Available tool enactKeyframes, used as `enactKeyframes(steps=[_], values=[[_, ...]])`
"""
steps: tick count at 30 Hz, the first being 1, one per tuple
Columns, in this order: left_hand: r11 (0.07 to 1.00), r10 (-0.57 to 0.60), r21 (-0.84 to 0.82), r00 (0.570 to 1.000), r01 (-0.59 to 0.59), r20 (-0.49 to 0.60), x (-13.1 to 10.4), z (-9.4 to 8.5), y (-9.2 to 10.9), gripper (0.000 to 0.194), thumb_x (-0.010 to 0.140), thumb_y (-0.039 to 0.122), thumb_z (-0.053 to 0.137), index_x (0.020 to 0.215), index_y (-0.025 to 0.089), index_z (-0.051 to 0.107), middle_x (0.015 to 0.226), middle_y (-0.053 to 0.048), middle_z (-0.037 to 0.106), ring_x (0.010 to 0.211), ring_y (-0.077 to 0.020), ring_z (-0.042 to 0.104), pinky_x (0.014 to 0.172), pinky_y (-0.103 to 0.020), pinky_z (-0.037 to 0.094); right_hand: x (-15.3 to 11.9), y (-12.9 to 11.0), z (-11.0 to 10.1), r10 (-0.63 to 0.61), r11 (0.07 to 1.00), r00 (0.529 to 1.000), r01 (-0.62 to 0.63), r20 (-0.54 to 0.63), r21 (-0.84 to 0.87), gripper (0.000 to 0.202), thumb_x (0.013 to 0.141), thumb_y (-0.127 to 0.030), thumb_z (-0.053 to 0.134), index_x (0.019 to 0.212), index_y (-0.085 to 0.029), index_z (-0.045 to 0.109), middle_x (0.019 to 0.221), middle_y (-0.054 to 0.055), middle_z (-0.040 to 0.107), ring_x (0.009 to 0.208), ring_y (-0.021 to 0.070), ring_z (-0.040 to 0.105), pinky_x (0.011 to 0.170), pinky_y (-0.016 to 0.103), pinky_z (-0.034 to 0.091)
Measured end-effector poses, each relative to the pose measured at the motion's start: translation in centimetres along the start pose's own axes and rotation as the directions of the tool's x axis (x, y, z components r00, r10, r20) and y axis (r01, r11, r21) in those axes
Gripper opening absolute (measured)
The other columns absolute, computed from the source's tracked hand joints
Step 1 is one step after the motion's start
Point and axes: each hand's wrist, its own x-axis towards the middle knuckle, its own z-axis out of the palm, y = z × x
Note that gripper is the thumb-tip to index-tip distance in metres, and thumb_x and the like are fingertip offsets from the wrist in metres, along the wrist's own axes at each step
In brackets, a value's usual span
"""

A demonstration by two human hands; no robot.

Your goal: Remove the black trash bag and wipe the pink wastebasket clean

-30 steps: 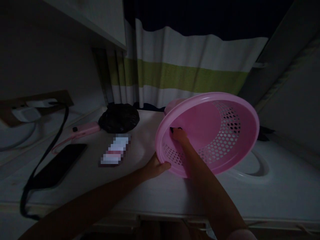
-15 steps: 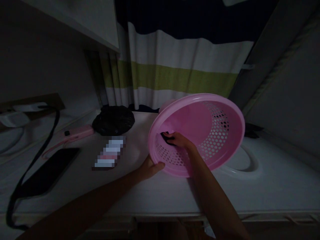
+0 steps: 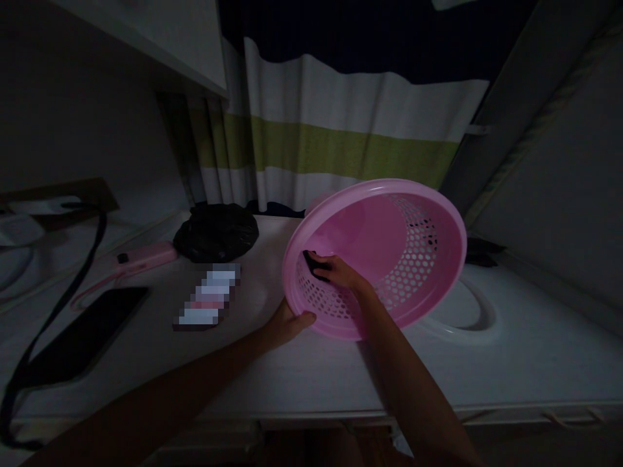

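Note:
A pink plastic basket with a perforated wall lies tilted on the white desk, its mouth facing me. My left hand grips the rim at the lower left, thumb over the edge and the other fingers hidden behind it. Inside the basket, my right hand is closed on a small black cloth, which it presses against the perforated left wall. In the dim light the cloth's exact kind is hard to make out.
On the left of the desk are a black plastic bag, a pink device with a strap, a dark phone and a blurred-out item. A black cable hangs from the plugs. Right of the basket lies a white ring.
My right hand has moved the black cloth slightly up and left along the basket's inner wall. The whole view has shifted a little. My left hand keeps its hold on the rim.

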Motion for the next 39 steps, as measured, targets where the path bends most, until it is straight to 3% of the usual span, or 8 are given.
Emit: enactKeyframes(steps=[7,10,14,20,24,26,32,39], values=[[1.0,-0.021,0.018,0.999,0.022,-0.03,0.0,0.2,0.4,0.046,0.059,0.023,0.057,0.104,0.013,0.056,0.106,-0.009,0.063,0.099,-0.0242,0.056,0.09,-0.04,0.042,0.1,0.7,0.7,0.194,0.87,0.972,-0.234,-0.136,-0.434,0.045,0.085,-0.021,0.039,0.129,-0.02,0.041,0.128,0.005,0.048,0.114,0.0164,0.047,0.098,0.03,0.034],[0.998,-0.025,0.051,0.999,0.027,-0.04,0.2,-0.1,0.6,0.037,0.063,0.027,0.06,0.097,0.012,0.059,0.099,-0.009,0.065,0.093,-0.0226,0.059,0.087,-0.038,0.045,-0.2,0.8,0.4,0.33,0.754,0.927,-0.371,-0.176,-0.542,0.043,0.085,-0.02,0.037,0.127,-0.023,0.044,0.127,0.005,0.05,0.11,0.0185,0.051,0.095,0.031,0.037],[0.989,0.005,0.145,0.991,0.014,-0.132,0.7,-0.9,1.0,0.035,0.069,0.035,0.06,0.094,0.011,0.061,0.092,-0.009,0.066,0.086,-0.0218,0.061,0.078,-0.035,0.049,-0.6,0.6,-0.3,0.395,0.68,0.907,-0.396,-0.147,-0.617,0.041,0.085,-0.021,0.037,0.126,-0.024,0.046,0.127,0.005,0.05,0.109,0.0188,0.052,0.092,0.03,0.039],[0.929,0.155,0.368,0.948,-0.044,-0.277,1.3,-2.4,1.9,0.038,0.075,0.046,0.05,0.081,0.011,0.061,0.072,-0.007,0.065,0.068,-0.0196,0.06,0.057,-0.027,0.047,-0.7,0.6,-0.7,0.368,0.706,0.924,-0.353,-0.108,-0.614,0.037,0.086,-0.023,0.038,0.122,-0.024,0.05,0.123,0.005,0.054,0.109,0.0177,0.051,0.091,0.028,0.039],[0.797,0.254,0.602,0.932,-0.05,-0.258,1.4,-3.2,2.0,0.036,0.074,0.045,0.05,0.056,0.014,0.054,0.05,-0.002,0.053,0.049,-0.0135,0.049,0.047,-0.023,0.039,-0.9,0.9,-0.9,0.309,0.757,0.944,-0.316,-0.113,-0.571,0.036,0.084,-0.02,0.041,0.117,-0.025,0.055,0.117,0.004,0.058,0.107,0.0188,0.053,0.092,0.029,0.039],[0.777,0.254,0.629,0.932,-0.038,-0.258,1.5,-3.4,1.6,0.035,0.073,0.043,0.051,0.052,0.015,0.052,0.047,-0.001,0.05,0.047,-0.0128,0.047,0.047,-0.023,0.037,-0.9,0.9,-1.1,0.281,0.78,0.954,-0.292,-0.108,-0.553,0.036,0.082,-0.018,0.044,0.115,-0.025,0.057,0.115,0.004,0.059,0.106,0.0197,0.054,0.093,0.03,0.038],[0.892,0.069,0.441,0.931,0.104,-0.358,1.8,-2.9,-0.6,0.028,0.07,0.038,0.051,0.067,0.012,0.06,0.06,-0.005,0.06,0.061,-0.0201,0.057,0.056,-0.029,0.045,-0.8,0.0,-1.2,0.147,0.911,0.989,-0.125,0.028,-0.392,0.046,0.074,-0.009,0.05,0.116,-0.028,0.055,0.118,-0.001,0.057,0.107,0.0183,0.054,0.094,0.027,0.038],[0.97,-0.222,0.04,0.943,0.239,-0.248,1.6,-1.2,-1.5,0.041,0.061,0.027,0.056,0.098,0.009,0.058,0.093,-0.01,0.066,0.083,-0.0242,0.061,0.067,-0.034,0.051,-0.4,0.0,-0.4,0.029,0.954,0.999,-0.02,0.028,-0.298,0.05,0.075,-0.008,0.048,0.122,-0.025,0.049,0.124,-0.002,0.051,0.115,0.0163,0.047,0.1,0.028,0.034]])
